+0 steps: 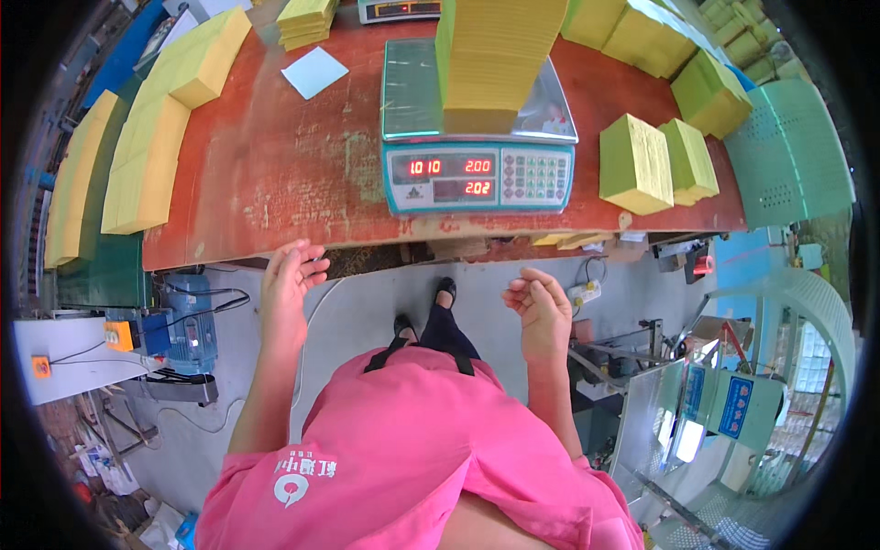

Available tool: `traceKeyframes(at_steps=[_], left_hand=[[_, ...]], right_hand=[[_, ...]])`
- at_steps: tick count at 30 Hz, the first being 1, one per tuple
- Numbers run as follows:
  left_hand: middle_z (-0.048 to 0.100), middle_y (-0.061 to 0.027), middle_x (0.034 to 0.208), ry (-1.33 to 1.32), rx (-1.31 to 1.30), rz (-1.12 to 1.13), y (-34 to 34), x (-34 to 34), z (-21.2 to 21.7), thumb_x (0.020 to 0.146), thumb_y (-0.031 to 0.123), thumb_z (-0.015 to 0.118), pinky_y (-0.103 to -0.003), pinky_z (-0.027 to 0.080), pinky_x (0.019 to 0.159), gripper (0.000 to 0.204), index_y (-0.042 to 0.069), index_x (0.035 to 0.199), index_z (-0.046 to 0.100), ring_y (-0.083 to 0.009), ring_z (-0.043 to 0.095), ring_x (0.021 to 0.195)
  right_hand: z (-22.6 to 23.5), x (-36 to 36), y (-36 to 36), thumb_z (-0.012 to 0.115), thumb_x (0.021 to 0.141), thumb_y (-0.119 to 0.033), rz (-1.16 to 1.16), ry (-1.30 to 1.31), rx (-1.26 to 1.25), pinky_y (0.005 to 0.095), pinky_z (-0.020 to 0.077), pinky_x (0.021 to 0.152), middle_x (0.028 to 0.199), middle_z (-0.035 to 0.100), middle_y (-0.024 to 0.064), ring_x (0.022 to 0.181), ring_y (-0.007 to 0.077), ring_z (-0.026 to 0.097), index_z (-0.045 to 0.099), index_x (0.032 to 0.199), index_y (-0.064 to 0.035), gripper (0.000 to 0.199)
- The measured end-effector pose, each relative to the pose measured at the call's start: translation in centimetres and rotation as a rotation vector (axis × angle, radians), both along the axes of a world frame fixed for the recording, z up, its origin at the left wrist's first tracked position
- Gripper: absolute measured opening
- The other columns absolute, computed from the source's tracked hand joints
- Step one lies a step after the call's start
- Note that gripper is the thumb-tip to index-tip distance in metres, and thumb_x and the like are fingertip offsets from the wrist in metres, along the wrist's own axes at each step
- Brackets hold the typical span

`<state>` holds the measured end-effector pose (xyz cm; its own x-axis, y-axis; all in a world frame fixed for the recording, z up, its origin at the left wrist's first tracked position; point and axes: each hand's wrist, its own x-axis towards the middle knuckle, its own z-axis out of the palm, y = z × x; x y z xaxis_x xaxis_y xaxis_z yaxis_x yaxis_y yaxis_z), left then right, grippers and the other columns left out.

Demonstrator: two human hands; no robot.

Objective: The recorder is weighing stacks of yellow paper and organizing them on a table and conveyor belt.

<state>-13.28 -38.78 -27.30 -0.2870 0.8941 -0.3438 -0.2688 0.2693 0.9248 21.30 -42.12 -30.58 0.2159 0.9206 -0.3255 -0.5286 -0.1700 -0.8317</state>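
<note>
- Head view showed us standing at a worn red table, looking down over a pink shirt.
- Our left hand hung just below the table's near edge, fingers loosely spread, palm open, holding nothing.
- Our right hand was also in the air below the edge, fingers curled into a loose fist; we saw nothing in it.
- A tall stack of yellow sheets stood on the pan of a teal electronic scale, at the middle of the table, well apart from both hands.
- The scale's red digits were lit.
- Two short yellow-green bundles stood on end just right of the scale.
- Long rows of the same sheets lay along the table's left side.
- A pale blue sheet lay flat on the far left part of the table.
</note>
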Motion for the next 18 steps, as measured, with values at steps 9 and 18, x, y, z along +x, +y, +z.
traceKeyframes(at_steps=[9,18], left_hand=[[0.068,-0.0138,0.107,-0.098,0.206,-0.260,-0.5,4.6,3.0,0.101,0.020,0.048,-0.032,0.052,0.083,0.026,0.001,0.114,0.061,-0.0205,0.066,0.095],[0.068,-0.0120,0.104,0.037,0.261,-0.202,2.8,7.1,5.5,0.100,0.017,0.051,-0.030,0.052,0.080,0.023,0.001,0.112,0.063,-0.0186,0.067,0.092]], right_hand=[[2.2,-0.7,-2.3,0.048,0.100,-0.008,0.037,-0.030,0.062,0.0328,0.0535,0.078,0.095,0.068,0.0100,0.083,0.0204,0.067,0.063,0.114,0.0012,0.023],[2.9,2.6,0.2,0.049,0.099,-0.009,0.104,0.012,0.095,0.0348,0.0540,0.077,0.095,0.068,0.0098,0.085,0.0205,0.066,0.063,0.113,0.0008,0.022]])
